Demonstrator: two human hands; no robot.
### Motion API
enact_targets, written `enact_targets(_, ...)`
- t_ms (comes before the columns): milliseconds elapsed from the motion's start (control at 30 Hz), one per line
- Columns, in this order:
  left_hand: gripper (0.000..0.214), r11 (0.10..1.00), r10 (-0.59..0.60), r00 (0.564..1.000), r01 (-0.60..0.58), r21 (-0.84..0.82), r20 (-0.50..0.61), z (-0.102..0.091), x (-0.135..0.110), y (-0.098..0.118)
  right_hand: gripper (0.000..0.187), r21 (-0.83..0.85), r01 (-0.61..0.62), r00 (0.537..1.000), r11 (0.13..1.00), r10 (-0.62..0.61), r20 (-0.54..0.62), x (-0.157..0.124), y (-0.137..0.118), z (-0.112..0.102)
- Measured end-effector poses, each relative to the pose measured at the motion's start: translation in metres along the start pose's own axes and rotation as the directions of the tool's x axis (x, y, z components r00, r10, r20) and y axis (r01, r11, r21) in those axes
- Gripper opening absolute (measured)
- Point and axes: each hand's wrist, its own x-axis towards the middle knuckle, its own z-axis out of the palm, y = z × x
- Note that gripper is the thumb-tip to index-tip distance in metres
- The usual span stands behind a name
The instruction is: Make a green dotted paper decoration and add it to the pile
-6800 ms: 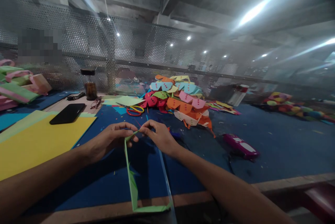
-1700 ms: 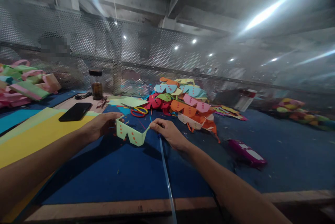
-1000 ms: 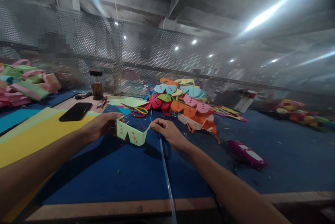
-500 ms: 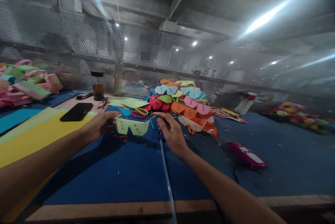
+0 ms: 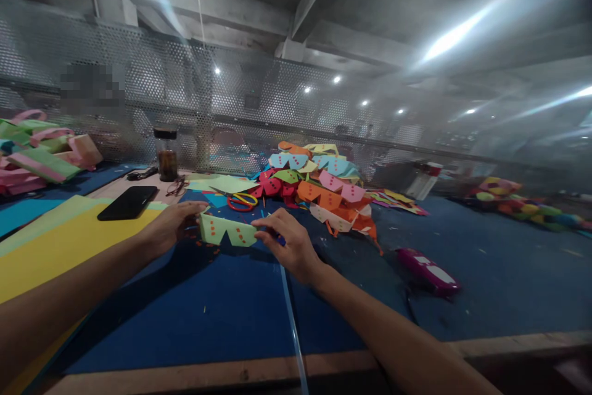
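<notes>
A light green paper cut-out shaped like glasses (image 5: 226, 232), dotted with small orange squares, stands on edge on the blue table cover (image 5: 222, 315). My left hand (image 5: 171, 225) pinches its left end, fingers closed on the paper. My right hand (image 5: 287, 244) grips its right end with curled fingers. A pile of similar paper glasses (image 5: 319, 182) in orange, pink, blue and red lies just beyond my hands.
Red and yellow scissors (image 5: 240, 199) lie behind the cut-out. A black phone (image 5: 127, 203) rests on yellow paper sheets (image 5: 55, 244) at left. A dark jar (image 5: 166, 153), spectacles (image 5: 174, 185), a magenta object (image 5: 428, 264) at right, folded paper boxes (image 5: 41, 154) far left, mesh wall behind.
The green strip I was folding has become the glasses shape. In the last half second my right hand, which had let go and opened, closed on the right end again.
</notes>
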Motion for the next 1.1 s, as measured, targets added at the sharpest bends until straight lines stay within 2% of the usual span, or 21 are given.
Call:
enact_targets(200, 0.034, 1.0, 0.021, 0.999, -0.021, 0.004, 0.026, 0.001, 0.002, -0.006, 0.026, -0.08, 0.072, 0.997, 0.994, -0.07, 0.021, -0.001, -0.002, 0.0)
enact_targets(300, 0.036, 1.0, 0.027, 0.999, -0.028, 0.004, 0.031, 0.001, 0.002, -0.009, 0.024, -0.098, 0.07, 0.997, 0.993, -0.067, 0.026, -0.001, -0.002, 0.002)
enact_targets(467, 0.032, 0.999, 0.037, 0.999, -0.037, -0.003, 0.024, 0.001, 0.002, -0.008, 0.025, -0.114, -0.01, 0.999, 0.993, 0.014, 0.037, -0.001, 0.001, 0.005)
enact_targets(600, 0.026, 0.999, 0.03, 0.999, -0.03, -0.011, 0.01, 0.002, 0.0, -0.006, 0.017, -0.113, -0.095, 0.994, 0.989, 0.1, 0.043, -0.001, 0.002, 0.007)
enact_targets(833, 0.022, 0.999, 0.02, 0.999, -0.019, -0.036, 0.027, 0.006, -0.004, -0.004, 0.009, -0.001, -0.191, 0.981, 0.982, 0.191, -0.016, 0.002, 0.001, 0.006)
enact_targets(967, 0.018, 0.998, 0.023, 0.999, -0.021, -0.051, 0.041, 0.005, -0.004, -0.002, 0.011, 0.008, -0.237, 0.966, 0.972, 0.236, -0.103, 0.01, 0.005, -0.006)
enact_targets(1100, 0.022, 1.0, -0.011, 0.999, 0.011, -0.013, 0.031, 0.004, -0.004, -0.002, 0.019, -0.03, -0.29, 0.933, 0.957, 0.275, -0.231, 0.027, 0.017, -0.038)
